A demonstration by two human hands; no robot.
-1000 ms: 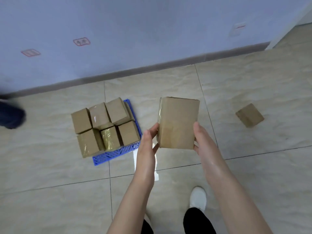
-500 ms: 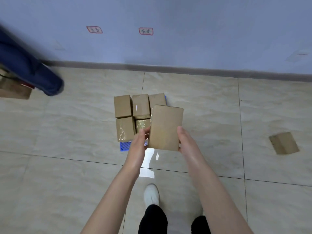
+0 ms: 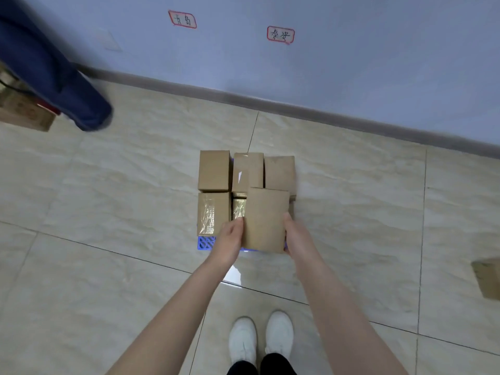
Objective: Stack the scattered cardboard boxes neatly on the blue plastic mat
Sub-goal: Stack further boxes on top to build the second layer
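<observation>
Cardboard box (image 3: 266, 219) is gripped between left hand (image 3: 230, 239) and right hand (image 3: 293, 236) above the stacked boxes (image 3: 213, 170); placement step: lower it squarely aligned onto the layer

Boxes (image 3: 215, 171) on mat (image 3: 205, 242) — 1 far rt (image 3: 488, 277)

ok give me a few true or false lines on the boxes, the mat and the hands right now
1. Both hands, left hand and right hand, grip the held box. True.
2. The blue mat is bare. False: several boxes, such as the back-left box, sit on it.
3. A stray box lies on the floor at the right edge. True.
4. The held box rests on the floor beside the shoes. False: it is held over the mat's near right part.
</observation>
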